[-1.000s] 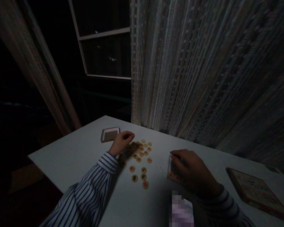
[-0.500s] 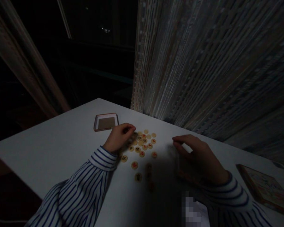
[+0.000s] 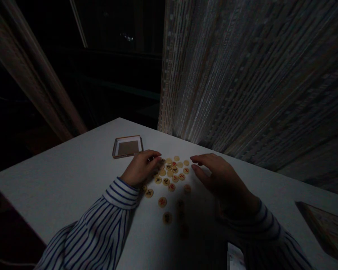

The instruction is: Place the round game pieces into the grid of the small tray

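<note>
Round wooden Chinese chess pieces (image 3: 170,173), some with red characters, some with black and some blank side up, lie in a loose cluster on the white table. At the cluster's left edge is my left hand (image 3: 139,168), its thumb and fingers slightly apart beside the pieces. Across from it, my right hand (image 3: 224,178) hovers at the right edge, thumb and fingers apart with nothing between them. Nearer to me lie a red-marked piece (image 3: 162,202) and a dark-marked piece (image 3: 167,218); a few more sit in the right arm's shadow.
A shallow open box part (image 3: 118,154) stands behind my left hand. At the far right lies a flat patterned box (image 3: 331,228). A phone-like object (image 3: 236,257) shows at the bottom edge. A string curtain (image 3: 214,75) hangs along the table's back edge (image 3: 186,140).
My right hand has moved left to the cluster's right edge. My left hand stays beside the pieces, its thumb and fingertips a little further apart. The view has shifted slightly.
</note>
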`<state>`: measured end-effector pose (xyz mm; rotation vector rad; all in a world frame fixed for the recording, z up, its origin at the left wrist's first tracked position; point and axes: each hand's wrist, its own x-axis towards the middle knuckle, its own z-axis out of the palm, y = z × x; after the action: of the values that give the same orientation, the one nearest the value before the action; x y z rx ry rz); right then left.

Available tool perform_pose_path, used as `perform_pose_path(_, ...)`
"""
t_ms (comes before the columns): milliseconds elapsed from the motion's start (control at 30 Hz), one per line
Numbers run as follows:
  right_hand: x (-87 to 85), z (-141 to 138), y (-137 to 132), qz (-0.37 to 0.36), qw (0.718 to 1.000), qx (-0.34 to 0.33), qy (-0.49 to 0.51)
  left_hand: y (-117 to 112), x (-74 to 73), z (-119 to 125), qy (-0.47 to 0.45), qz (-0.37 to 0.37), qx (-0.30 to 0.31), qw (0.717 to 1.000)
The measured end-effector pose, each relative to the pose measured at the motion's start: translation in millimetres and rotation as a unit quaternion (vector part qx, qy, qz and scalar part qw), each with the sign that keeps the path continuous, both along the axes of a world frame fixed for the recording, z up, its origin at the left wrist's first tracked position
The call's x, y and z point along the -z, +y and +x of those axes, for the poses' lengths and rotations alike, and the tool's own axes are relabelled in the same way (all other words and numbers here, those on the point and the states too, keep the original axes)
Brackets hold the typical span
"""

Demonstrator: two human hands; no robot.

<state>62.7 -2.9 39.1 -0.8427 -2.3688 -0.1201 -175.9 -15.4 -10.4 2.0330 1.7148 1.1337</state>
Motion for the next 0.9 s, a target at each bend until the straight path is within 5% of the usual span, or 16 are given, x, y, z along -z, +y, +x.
perform_pose_path(467, 18.8, 3.5, 7.3, -0.024, 0.997, 0.02, -0.064, -1.8, 13.0, 24.6, 0.262, -0.043, 0.104, 0.959)
perform_pose_path(900, 22.4, 2.2, 8.5, -0.047, 0.996, 0.002, -0.079, 4.1, 11.7, 31.4, 0.273, -0.044, 0.12, 0.953)
